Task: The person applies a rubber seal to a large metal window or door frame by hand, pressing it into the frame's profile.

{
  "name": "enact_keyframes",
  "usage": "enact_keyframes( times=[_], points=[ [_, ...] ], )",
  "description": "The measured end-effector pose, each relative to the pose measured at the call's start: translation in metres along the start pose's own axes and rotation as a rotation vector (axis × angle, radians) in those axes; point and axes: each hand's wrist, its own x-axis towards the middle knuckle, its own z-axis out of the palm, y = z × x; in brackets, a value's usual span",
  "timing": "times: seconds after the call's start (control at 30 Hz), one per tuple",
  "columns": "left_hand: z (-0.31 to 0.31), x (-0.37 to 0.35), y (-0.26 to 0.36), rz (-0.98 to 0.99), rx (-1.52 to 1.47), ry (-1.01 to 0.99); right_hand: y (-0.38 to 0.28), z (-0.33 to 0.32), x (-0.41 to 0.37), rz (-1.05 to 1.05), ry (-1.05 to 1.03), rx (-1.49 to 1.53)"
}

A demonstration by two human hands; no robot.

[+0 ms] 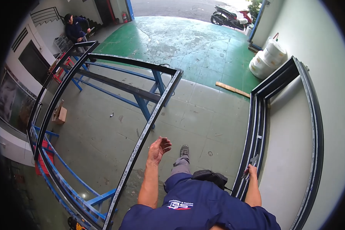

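My left hand (159, 150) is raised over the floor with its fingers loosely apart and nothing in them. Just to its left runs the near bar of a large black window frame (137, 147), with a printed protective strip along it. The frame lies across blue trestles (143, 105). On the other side, my right hand (251, 171) is closed around a small hand tool with a grey metal head (254, 158); its exact kind I cannot tell. Behind that hand, a second black frame (261, 111) stands leaning against the wall.
White wrapped rolls (269, 57) are stacked by the right wall, and a wooden plank (232, 89) lies on the floor. A person (76, 28) sits at the far left. Beyond the doorway stands a motorbike (228, 18). A cardboard box (60, 115) rests under the trestle-mounted frame.
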Motion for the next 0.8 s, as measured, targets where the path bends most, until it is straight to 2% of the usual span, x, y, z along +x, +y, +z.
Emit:
enact_keyframes(
  times=[0.1, 0.17, 0.27, 0.37, 0.47, 0.63, 0.8],
  points=[
    [0.015, 0.113, 0.045, 0.034, -0.049, 0.044, -0.052, 0.034, 0.02, -0.065, 0.016, -0.104],
    [0.036, 0.178, 0.069, 0.058, -0.072, 0.097, -0.058, 0.049, 0.027, -0.055, 0.022, -0.138],
    [0.065, 0.28, 0.108, 0.083, -0.096, 0.16, -0.045, 0.065, 0.043, 0.185, 0.049, -0.134],
    [0.086, 0.368, 0.134, 0.11, -0.11, 0.222, -0.067, 0.086, 0.037, 0.288, 0.058, -0.293],
    [0.082, 0.45, 0.149, 0.115, -0.048, 0.328, -0.098, 0.1, 0.072, 0.35, -0.003, -0.322],
    [0.068, 0.546, 0.162, 0.117, -0.027, 0.649, -0.182, 0.121, 0.176, 0.401, -0.117, -0.392],
    [0.07, 0.588, 0.169, 0.145, -0.072, 0.956, -0.309, 0.149, 0.315, 0.365, -0.188, -0.408]
  ],
)
